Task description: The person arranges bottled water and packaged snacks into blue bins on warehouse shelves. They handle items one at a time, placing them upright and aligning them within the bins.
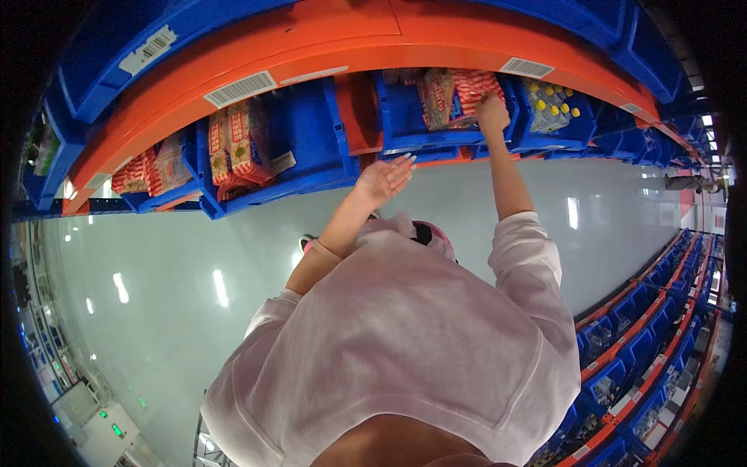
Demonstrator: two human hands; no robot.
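My right hand [493, 115] reaches into a blue plastic bin [429, 140] on the shelf, its fingers closed on the edge of a red-and-white striped packet [475, 87]. Another packet [437, 99] with red print lies just left of it in the same bin. My left hand [387, 180] is held palm up with fingers apart, below the gap between two bins, and holds nothing. To its left a second blue bin [303, 157] holds several red-and-tan snack packets [242, 146] along its left side.
Clear bottles [548, 114] with yellow caps fill the bin at right. An orange shelf beam [373, 52] with barcode labels runs above the bins. Striped packets [169, 166] lie in a bin at far left. More racks [636, 350] stand lower right; a person [688, 183] is far right.
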